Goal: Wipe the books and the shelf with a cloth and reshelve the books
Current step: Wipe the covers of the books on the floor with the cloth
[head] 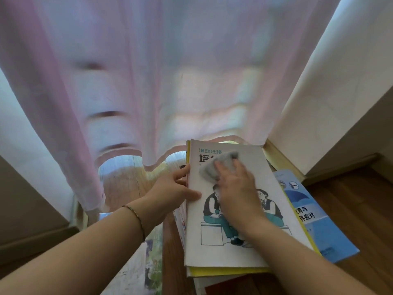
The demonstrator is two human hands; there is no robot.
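Right hand (236, 188): presses grey cloth (221, 165) on white illustrated book (234, 248), top of stack, lower centre. Left hand (174, 188): grips that book's left edge. Blue book (314, 220) beneath, right.

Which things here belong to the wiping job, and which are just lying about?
Job: cloth under the right hand; white book being wiped, steadied by the left hand; yellow book below it; blue book beside the pile.

Lying about: curtain; floor; wall.
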